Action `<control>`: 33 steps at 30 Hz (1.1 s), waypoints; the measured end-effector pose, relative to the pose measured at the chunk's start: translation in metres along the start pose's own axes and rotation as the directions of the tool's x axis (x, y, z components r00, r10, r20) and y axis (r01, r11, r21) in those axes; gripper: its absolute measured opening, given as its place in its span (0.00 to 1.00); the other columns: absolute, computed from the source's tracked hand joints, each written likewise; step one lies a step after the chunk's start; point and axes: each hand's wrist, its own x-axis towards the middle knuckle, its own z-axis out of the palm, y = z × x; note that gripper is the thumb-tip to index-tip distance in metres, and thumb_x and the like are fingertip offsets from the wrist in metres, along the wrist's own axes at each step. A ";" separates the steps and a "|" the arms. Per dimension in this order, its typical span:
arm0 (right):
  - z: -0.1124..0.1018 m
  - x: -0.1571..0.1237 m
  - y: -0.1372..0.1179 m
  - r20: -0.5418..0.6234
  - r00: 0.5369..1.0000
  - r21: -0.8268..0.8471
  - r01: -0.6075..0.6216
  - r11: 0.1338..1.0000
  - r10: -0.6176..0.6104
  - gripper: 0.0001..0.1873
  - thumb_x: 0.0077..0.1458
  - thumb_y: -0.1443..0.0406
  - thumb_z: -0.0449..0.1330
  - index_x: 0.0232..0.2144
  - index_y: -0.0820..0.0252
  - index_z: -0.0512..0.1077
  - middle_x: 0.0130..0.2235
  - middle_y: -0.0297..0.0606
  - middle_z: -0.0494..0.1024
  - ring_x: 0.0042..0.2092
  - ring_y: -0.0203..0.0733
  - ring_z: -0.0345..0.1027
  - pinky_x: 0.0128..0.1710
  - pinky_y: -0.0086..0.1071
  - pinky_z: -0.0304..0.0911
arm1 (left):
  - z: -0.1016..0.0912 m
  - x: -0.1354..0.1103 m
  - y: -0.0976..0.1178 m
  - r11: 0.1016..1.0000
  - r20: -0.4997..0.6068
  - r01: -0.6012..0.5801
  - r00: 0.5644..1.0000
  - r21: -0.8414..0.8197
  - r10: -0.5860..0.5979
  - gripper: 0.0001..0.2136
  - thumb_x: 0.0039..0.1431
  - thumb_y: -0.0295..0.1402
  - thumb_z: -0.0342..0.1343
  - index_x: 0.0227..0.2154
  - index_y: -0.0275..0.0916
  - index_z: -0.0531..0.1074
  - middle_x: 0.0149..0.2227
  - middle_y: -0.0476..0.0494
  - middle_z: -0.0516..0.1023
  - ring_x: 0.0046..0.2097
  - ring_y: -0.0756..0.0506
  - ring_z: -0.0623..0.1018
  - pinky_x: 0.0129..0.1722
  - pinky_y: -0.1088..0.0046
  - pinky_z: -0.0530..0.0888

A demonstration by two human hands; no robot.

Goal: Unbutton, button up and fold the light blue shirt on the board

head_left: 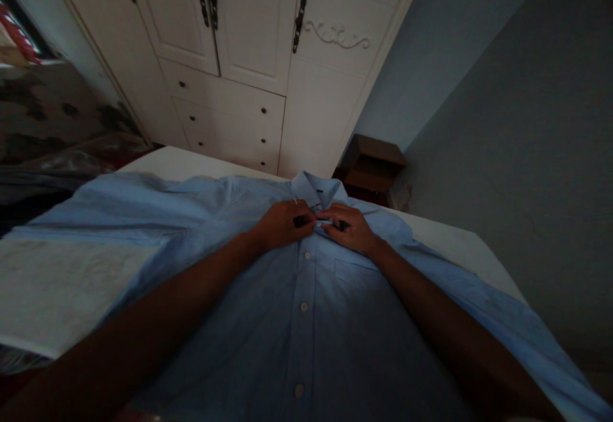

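A light blue button-up shirt (306,320) lies face up on a white table (177,163), collar at the far end and sleeves spread to both sides. My left hand (282,224) and my right hand (352,227) meet just below the collar (318,189). Both pinch the shirt's front placket near its top button, fingers curled and pressed together. Several white buttons run down the placket toward me, and a chest pocket (357,281) sits under my right wrist.
A cream wardrobe (249,45) with dark handles and small drawers stands behind the table. A brown wooden nightstand (373,166) is in the corner beside grey-blue walls. A patterned dark cloth (57,122) lies at the far left.
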 end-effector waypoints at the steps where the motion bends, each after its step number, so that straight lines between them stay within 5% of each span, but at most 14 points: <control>1: 0.001 0.000 0.000 -0.006 1.000 0.009 -0.004 1.000 0.004 0.10 0.55 0.67 0.59 0.40 0.55 0.76 0.24 0.30 0.66 0.26 0.33 0.60 0.28 0.29 0.59 | 0.000 0.000 0.000 1.000 -0.002 -0.009 1.000 0.006 0.009 0.04 0.56 0.32 0.57 0.31 0.39 0.75 0.32 0.48 0.78 0.36 0.48 0.76 0.39 0.71 0.71; 24: 0.002 0.002 0.003 0.076 0.994 0.052 -0.080 0.995 0.076 0.05 0.55 0.68 0.59 0.34 0.58 0.75 0.26 0.30 0.67 0.25 0.32 0.58 0.26 0.27 0.55 | 0.000 0.001 -0.001 0.998 0.024 0.002 1.000 -0.055 0.000 0.06 0.56 0.33 0.57 0.30 0.38 0.77 0.31 0.46 0.79 0.34 0.48 0.77 0.38 0.71 0.71; 33: -0.002 0.005 -0.002 -0.063 0.997 0.010 -0.044 0.999 0.045 0.07 0.56 0.64 0.61 0.38 0.58 0.72 0.30 0.33 0.68 0.28 0.34 0.60 0.31 0.30 0.60 | 0.000 0.004 -0.006 0.957 0.071 0.200 0.979 -0.211 -0.189 0.07 0.54 0.33 0.55 0.27 0.36 0.75 0.27 0.48 0.76 0.31 0.49 0.75 0.32 0.74 0.69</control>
